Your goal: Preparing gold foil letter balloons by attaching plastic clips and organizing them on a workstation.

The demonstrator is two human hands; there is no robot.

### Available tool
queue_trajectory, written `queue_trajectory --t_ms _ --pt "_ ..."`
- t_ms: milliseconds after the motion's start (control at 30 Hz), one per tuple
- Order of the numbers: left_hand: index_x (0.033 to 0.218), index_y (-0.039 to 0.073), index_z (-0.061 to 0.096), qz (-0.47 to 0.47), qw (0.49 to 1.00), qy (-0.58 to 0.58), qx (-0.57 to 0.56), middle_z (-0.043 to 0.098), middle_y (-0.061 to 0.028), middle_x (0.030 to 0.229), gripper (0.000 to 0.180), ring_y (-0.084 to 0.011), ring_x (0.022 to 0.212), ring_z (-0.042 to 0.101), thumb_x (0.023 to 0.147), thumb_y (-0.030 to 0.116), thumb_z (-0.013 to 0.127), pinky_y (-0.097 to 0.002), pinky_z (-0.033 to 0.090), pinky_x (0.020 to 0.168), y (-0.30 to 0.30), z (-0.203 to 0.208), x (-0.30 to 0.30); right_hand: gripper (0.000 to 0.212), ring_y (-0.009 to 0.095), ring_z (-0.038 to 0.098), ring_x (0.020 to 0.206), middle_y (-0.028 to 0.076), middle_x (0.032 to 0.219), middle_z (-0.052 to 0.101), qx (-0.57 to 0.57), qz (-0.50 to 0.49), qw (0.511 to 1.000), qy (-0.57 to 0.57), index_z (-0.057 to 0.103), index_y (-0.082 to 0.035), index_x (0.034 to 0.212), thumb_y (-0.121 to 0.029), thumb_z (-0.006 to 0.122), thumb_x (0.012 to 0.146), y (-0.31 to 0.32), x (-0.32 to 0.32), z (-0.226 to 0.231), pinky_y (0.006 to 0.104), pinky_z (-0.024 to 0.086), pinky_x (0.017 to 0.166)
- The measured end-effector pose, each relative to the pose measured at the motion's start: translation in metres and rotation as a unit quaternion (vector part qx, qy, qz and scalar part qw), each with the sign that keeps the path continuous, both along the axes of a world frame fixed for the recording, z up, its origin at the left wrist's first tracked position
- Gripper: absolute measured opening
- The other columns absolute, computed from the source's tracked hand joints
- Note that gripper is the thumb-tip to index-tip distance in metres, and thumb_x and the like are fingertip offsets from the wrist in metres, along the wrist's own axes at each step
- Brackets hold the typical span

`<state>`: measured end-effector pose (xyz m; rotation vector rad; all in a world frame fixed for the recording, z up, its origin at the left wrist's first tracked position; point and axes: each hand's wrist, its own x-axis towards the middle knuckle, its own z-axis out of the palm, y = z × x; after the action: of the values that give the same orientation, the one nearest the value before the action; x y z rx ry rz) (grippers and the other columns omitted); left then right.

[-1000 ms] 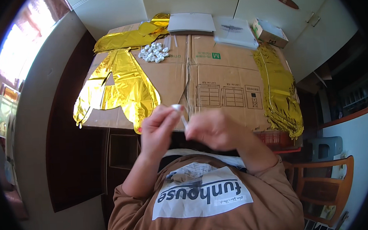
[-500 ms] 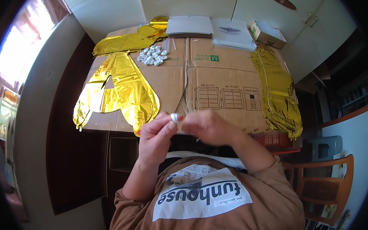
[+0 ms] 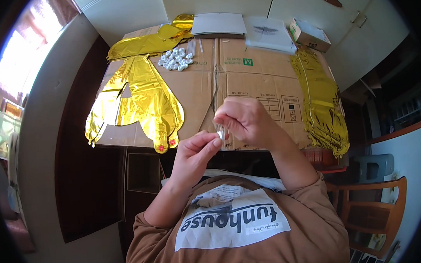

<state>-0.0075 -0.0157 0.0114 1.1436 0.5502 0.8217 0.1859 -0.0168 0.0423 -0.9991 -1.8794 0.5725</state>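
Note:
Over the near edge of the cardboard, my hands meet in front of my chest. My left hand is closed, pinching a small white ribbon-like roll between thumb and forefinger. Just above it my right hand is closed too, pinching the end of a thin pale strip that runs up from the roll. Its other fingers are curled in. A flat gold foil balloon lies to the left of my hands, with two red spots at its near tip. Beyond it sits a pile of small white rolls.
More gold foil lies at the far left, and a long gold foil strip runs down the right edge. Clear straws, a white box, a clear plastic sheet and a small carton line the back. A wooden chair stands at right.
Both hands have shifted right, and my right hand has risen above the left. A thin pale strip now stretches up from the white roll to my right fingers.

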Motion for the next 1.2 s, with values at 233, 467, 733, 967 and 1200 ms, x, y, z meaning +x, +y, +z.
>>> queue_trajectory --t_ms 233,467,733,967,1200 --pt "0.111 -0.003 0.064 -0.030 0.964 -0.167 -0.206 0.064 -0.0007 0.091 0.023 -0.0061 0.075 0.053 0.095 0.012 0.057 -0.0195 0.043 0.068 0.013 0.000 -0.001 0.014 0.027 0.058 0.064 0.011 0.071 0.056 -0.064 -0.010 0.995 0.074 0.059 -0.004 0.086 -0.017 0.062 0.090 -0.022 -0.022 -0.035 0.0349 0.046 0.059" --pt "0.109 -0.002 0.064 0.040 0.980 -0.080 -0.178 0.065 -0.0006 0.094 0.021 -0.0059 0.083 0.059 0.094 0.012 0.060 -0.0203 0.047 0.075 0.006 -0.015 0.003 0.010 0.028 0.056 0.063 0.008 0.071 0.052 0.153 -0.063 0.979 -0.120 0.058 -0.007 0.083 -0.012 0.068 0.082 -0.022 -0.017 -0.006 0.0381 0.046 0.057" --pt "0.101 -0.001 0.065 -0.066 0.997 0.033 -0.027 0.063 0.0023 0.090 0.014 -0.0020 0.083 0.055 0.091 0.008 0.064 -0.0171 0.045 0.073 0.008 -0.004 -0.012 0.012 0.017 0.056 0.063 0.005 0.071 0.055 -0.011 -0.042 0.999 -0.016 0.063 -0.007 0.084 -0.007 0.074 0.079 -0.025 0.002 -0.007 0.0281 0.044 0.055" --pt "0.101 -0.001 0.063 -0.144 0.981 -0.032 -0.124 0.064 0.0001 0.093 0.012 -0.0031 0.084 0.058 0.091 0.006 0.063 -0.0177 0.046 0.073 0.006 -0.012 -0.011 0.014 0.003 0.054 0.070 -0.002 0.082 0.062 -0.242 0.080 0.923 0.290 0.064 -0.004 0.093 -0.009 0.073 0.084 -0.040 0.000 -0.051 0.0188 0.043 0.061" --pt "0.099 0.000 0.062 -0.182 0.976 -0.015 -0.121 0.065 -0.0013 0.094 0.009 -0.0041 0.085 0.060 0.092 0.006 0.062 -0.0184 0.047 0.075 0.007 -0.017 -0.009 0.018 0.003 0.055 0.077 -0.002 0.084 0.061 -0.310 0.107 0.886 0.328 0.061 -0.003 0.096 -0.008 0.073 0.084 -0.052 0.003 -0.052 0.0182 0.045 0.068"
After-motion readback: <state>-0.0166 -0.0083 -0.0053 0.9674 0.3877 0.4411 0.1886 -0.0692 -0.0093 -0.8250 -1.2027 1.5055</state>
